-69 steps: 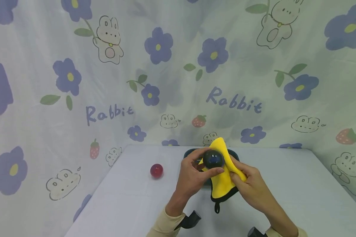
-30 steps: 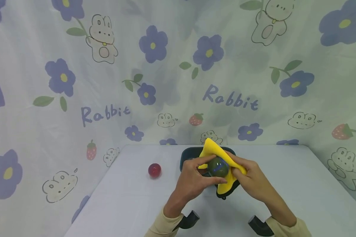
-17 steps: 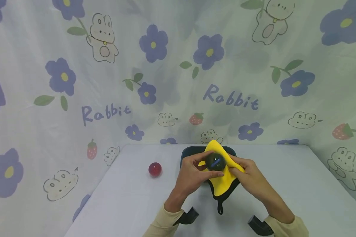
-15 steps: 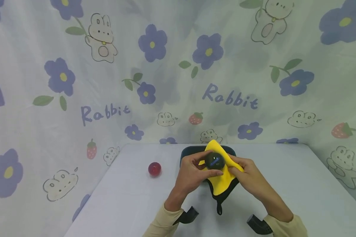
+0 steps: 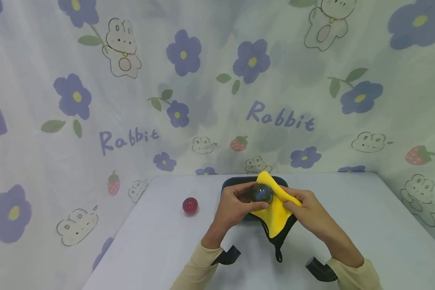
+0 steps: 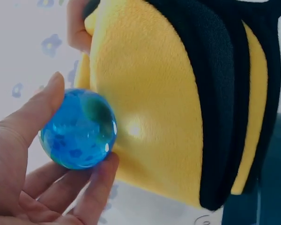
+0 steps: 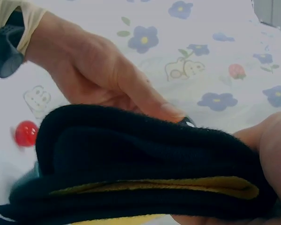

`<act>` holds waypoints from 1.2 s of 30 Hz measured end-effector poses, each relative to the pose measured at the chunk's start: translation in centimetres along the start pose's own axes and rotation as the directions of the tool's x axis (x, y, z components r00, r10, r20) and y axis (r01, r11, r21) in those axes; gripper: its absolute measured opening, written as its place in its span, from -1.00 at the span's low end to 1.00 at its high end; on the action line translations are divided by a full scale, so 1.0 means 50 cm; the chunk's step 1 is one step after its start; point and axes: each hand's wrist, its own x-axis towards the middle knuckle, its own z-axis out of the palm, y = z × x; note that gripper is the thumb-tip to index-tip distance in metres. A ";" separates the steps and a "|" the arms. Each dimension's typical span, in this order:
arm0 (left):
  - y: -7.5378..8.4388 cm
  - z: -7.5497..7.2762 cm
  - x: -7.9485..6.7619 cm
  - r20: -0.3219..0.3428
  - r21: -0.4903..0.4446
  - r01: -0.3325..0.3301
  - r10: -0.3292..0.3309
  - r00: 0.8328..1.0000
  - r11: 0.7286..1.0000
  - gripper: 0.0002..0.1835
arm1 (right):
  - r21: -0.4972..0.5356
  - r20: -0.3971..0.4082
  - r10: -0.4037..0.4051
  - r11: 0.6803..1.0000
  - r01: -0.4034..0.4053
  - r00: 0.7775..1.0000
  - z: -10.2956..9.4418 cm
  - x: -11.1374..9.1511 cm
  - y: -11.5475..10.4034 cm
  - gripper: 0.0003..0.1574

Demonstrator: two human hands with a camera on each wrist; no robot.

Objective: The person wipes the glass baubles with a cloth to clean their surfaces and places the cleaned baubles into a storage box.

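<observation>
A see-through ball, bluish and shiny (image 5: 261, 193), is held between the thumb and fingers of my left hand (image 5: 233, 207). In the left wrist view the ball (image 6: 78, 129) looks clear blue, right up against the yellow face of a folded cloth (image 6: 145, 103); whether they touch there is hard to tell. My right hand (image 5: 306, 207) grips the yellow cloth (image 5: 277, 215), which has a black edge and a hanging loop, behind and beside the ball. The cloth's dark folds (image 7: 131, 145) fill the right wrist view and hide most of the ball.
A red see-through ball (image 5: 190, 206) lies on the white table (image 5: 148, 249) to the left. Behind my hands stands a dark teal bin (image 5: 235, 181), mostly covered by the hands and cloth; its contents are hidden. A printed curtain (image 5: 210, 92) hangs at the table's back.
The cloth has shifted over the ball's right side, and its loop now hangs further right. Reflections on the ball differ. Both hands keep their grips; the red ball stays put.
</observation>
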 end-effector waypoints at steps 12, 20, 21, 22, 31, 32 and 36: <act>-0.023 -0.014 0.025 0.027 -0.020 0.095 -0.094 0.995 0.995 -0.35 | -0.049 -0.310 -0.052 0.998 0.039 0.949 -0.090 -0.021 0.002 -0.36; -0.049 -0.005 0.044 0.041 -0.011 0.114 -0.114 0.993 0.993 -0.38 | 0.359 -0.444 -0.043 0.907 0.222 0.895 -0.114 -0.015 0.022 -0.25; -0.052 -0.004 0.048 0.041 0.001 0.118 -0.118 0.992 0.993 -0.38 | 0.384 -0.456 -0.035 0.894 0.232 0.889 -0.115 -0.014 0.024 -0.24; -0.055 -0.002 0.051 0.045 0.005 0.123 -0.124 0.991 0.992 -0.37 | 0.403 -0.468 -0.025 0.883 0.239 0.883 -0.115 -0.013 0.025 -0.24; -0.092 0.019 0.085 0.069 0.059 0.164 -0.168 0.983 0.985 -0.34 | 0.536 -0.547 0.050 0.787 0.304 0.835 -0.122 -0.004 0.035 -0.24; -0.098 0.022 0.088 0.071 0.071 0.157 -0.162 0.984 0.985 -0.34 | 0.547 -0.559 0.058 0.775 0.315 0.827 -0.122 -0.003 0.036 -0.25; -0.119 0.033 0.096 0.075 0.100 0.150 -0.157 0.985 0.984 -0.35 | 0.602 -0.593 0.093 0.711 0.364 0.800 -0.124 0.003 0.039 -0.26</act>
